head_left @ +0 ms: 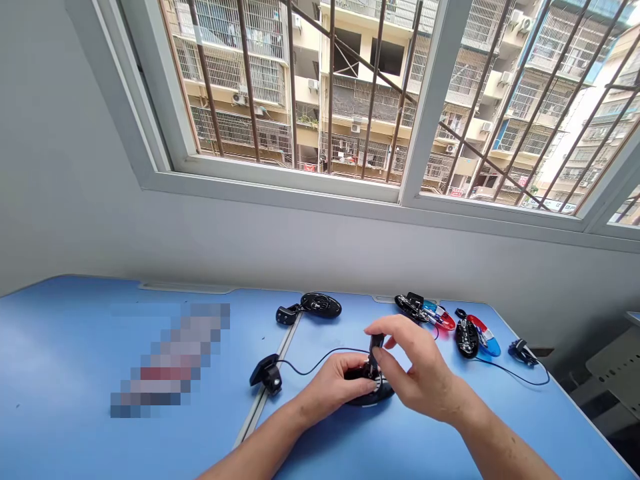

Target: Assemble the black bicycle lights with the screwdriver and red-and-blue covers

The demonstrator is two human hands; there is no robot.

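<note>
A black oval device (pixel 371 399) lies on the blue table in front of me. My left hand (pixel 341 385) grips it from the left, with thumb and fingers pressed on its top. My right hand (pixel 417 373) pinches a short black-handled tool (pixel 377 342) that stands upright over the device, its tip near my left thumb. From the device a thin cable runs left to a black clip-like part (pixel 267 375).
On the blue table (pixel 175 447), another black oval device (pixel 321 305) sits at the back. Black, red and blue pieces (pixel 440 315) and an opened device (pixel 467 337) with a cabled black part (pixel 523 352) lie right. A blurred patch covers something left. Behind stands a barred window.
</note>
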